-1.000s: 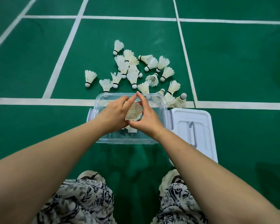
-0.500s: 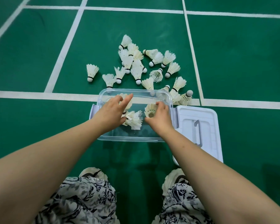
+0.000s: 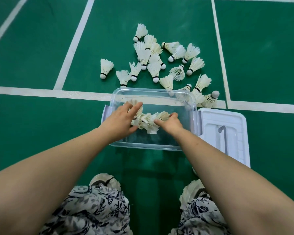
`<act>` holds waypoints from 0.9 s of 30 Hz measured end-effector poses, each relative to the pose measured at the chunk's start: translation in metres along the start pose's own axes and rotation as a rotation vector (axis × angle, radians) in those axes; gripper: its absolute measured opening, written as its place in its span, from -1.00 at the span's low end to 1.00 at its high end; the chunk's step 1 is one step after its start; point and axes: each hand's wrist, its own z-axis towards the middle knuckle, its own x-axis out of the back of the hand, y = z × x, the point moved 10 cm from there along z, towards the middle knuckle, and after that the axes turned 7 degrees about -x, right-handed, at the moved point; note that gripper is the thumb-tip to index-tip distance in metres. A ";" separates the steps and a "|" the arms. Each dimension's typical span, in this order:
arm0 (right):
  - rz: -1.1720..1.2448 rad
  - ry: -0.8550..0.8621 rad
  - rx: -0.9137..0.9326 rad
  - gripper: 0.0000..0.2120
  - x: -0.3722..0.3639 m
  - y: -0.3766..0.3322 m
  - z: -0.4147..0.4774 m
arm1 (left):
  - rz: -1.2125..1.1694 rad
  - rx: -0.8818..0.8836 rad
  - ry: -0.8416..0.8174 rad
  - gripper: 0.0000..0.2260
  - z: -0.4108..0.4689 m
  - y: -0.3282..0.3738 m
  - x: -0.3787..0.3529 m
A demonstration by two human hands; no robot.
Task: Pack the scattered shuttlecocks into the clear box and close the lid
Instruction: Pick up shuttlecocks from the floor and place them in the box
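The left hand [image 3: 121, 120] lies flat, fingers spread, on the packed shuttlecocks [image 3: 148, 119]. The right hand [image 3: 171, 123] curls round the feathery skirt at their right end. Half a second ago the hands were farther apart. The frayed white cones form a row running left-right in the clear plastic box [image 3: 153, 91]. Loose shuttlecocks [image 3: 154, 69] lie beyond it, corks mostly toward the person, and the ribbed white lid [image 3: 232, 120] lies beside it.
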 end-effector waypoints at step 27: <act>-0.073 0.114 0.464 -0.05 0.027 -0.046 -0.038 | -0.034 -0.066 0.106 -0.41 0.010 0.031 0.025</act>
